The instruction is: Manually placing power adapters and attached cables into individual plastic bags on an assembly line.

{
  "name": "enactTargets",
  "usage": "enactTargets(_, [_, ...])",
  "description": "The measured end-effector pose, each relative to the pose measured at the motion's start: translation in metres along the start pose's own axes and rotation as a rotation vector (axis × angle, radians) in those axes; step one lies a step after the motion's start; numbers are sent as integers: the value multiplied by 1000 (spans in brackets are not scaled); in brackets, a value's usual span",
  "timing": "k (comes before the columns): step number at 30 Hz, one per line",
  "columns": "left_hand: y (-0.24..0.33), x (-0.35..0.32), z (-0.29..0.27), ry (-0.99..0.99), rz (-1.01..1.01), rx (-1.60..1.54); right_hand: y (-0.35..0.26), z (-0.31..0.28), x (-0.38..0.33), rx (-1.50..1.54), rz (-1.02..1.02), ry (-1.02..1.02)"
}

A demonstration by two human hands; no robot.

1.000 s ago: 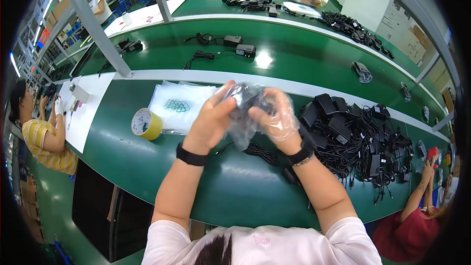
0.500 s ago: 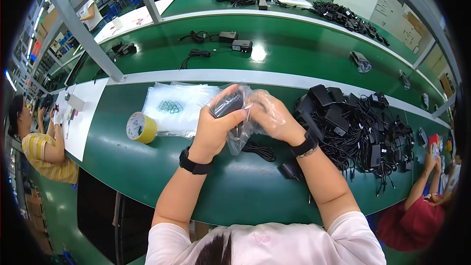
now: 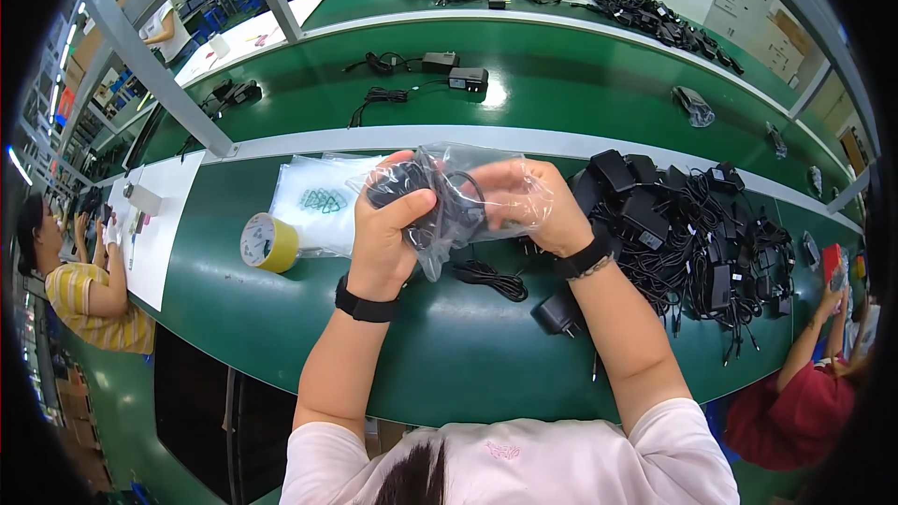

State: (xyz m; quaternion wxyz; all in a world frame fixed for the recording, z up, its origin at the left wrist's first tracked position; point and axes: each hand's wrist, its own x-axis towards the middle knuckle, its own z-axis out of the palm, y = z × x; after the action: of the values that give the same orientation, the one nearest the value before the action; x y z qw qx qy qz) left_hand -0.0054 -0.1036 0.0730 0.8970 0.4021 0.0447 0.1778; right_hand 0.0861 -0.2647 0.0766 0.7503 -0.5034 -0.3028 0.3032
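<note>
Clear plastic bag [image 3: 477, 201] with a black adapter [image 3: 398, 189] inside, gripped between my left hand [image 3: 393, 229] and right hand [image 3: 538, 206] fingers; thin film could tear if the cord snags.

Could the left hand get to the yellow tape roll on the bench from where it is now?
Probably yes, once freed. The tape roll lies on the green bench just left of the left hand, with nothing between them. But that hand and the right hand are both holding the clear bag with a black adapter inside.
</note>
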Motion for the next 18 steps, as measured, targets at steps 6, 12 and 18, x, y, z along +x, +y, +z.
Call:
enactTargets(6, [-4, 0, -1, -44, 74, 34, 6, 7, -2, -136, -96, 190])
enactTargets(12, [-6, -5, 5, -137, -48, -50, 13, -5, 2, -297, -33, 95])
enactTargets(18, [-15, -9, 4, -219, -74, -6, 18, -10, 7, -363, -87, 27])
